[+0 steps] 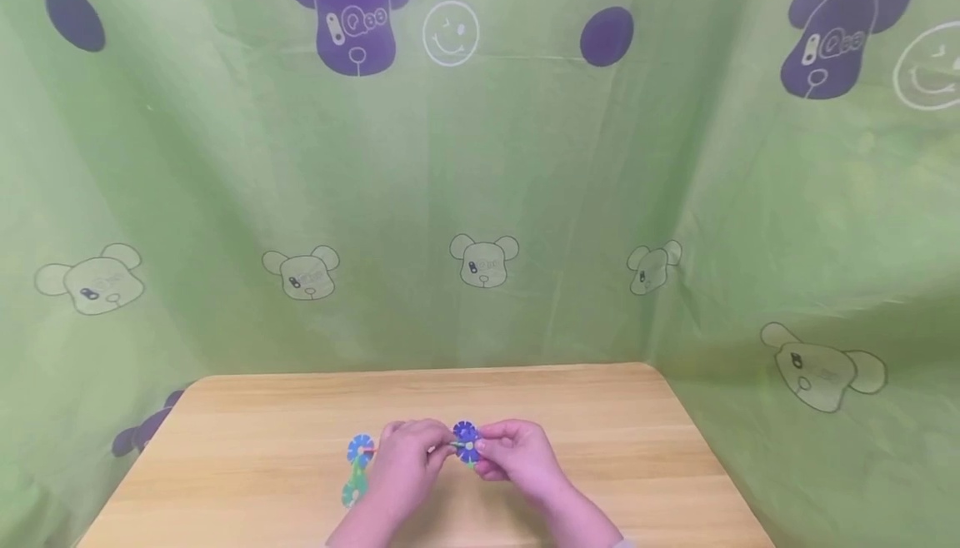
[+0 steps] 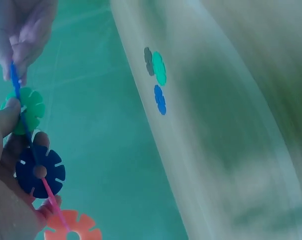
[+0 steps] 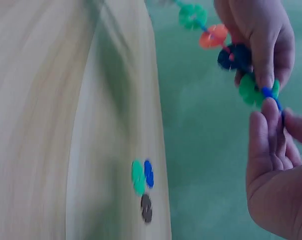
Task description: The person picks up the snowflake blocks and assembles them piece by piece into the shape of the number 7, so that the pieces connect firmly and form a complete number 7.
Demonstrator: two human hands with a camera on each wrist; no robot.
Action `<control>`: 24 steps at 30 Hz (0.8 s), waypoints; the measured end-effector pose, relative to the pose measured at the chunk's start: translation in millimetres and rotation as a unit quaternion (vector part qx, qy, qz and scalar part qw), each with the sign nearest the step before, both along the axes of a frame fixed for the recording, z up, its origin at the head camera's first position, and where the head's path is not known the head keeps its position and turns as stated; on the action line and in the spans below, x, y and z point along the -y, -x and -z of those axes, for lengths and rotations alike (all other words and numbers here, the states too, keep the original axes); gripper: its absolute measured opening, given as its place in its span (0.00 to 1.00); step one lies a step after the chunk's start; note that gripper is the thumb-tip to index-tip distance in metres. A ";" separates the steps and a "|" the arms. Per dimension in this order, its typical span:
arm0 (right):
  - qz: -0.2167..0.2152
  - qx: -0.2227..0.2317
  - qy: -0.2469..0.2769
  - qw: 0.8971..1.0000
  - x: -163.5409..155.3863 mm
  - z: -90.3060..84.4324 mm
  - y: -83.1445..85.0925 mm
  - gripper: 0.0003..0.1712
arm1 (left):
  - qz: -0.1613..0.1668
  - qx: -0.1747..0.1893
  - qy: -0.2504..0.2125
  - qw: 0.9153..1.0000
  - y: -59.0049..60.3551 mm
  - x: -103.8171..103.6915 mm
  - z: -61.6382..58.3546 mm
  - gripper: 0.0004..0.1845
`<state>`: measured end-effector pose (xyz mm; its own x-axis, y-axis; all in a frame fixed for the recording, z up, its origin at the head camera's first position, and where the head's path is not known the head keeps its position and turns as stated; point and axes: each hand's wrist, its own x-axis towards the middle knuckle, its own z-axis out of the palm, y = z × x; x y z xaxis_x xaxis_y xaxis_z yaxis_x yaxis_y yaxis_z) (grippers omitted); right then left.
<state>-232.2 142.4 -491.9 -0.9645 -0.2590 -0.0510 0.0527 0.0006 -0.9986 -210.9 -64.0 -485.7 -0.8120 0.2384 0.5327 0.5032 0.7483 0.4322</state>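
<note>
Chain (image 1: 408, 456) of slotted discs pinched at both ends by left hand (image 1: 405, 460) and right hand (image 1: 517, 456), above table (image 1: 262, 415). Several discs joined already; apparently blue disc (image 1: 465, 440) being fitted. Loose discs (image 3: 142, 177) beside table edge, unused.

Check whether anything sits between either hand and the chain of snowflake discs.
Nothing visible does. The left hand already grips the chain of snowflake discs around its dark blue disc, and the right hand pinches the blue disc at the chain's end. A few loose discs lie apart on the wooden table.
</note>
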 end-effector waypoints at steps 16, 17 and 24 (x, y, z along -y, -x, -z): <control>0.101 -0.108 -0.327 0.933 -25.3 68.5 63.3 0.22 | 0.002 0.037 0.007 0.999 -0.9 9.0 2.0 0.02; 0.092 -0.109 -0.337 0.930 -23.5 71.1 63.7 0.23 | 0.001 0.036 0.008 0.999 -0.8 8.9 2.0 0.02; 0.051 -0.149 -0.410 0.898 -16.7 84.9 64.4 0.27 | -0.004 0.050 0.002 0.999 -2.3 9.1 0.4 0.02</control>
<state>-296.5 159.1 -576.8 -0.9836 -0.1618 0.0801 -0.1755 0.7531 -0.6341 -208.7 -73.1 -486.2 -0.8634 0.2333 0.4473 0.4513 0.7535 0.4781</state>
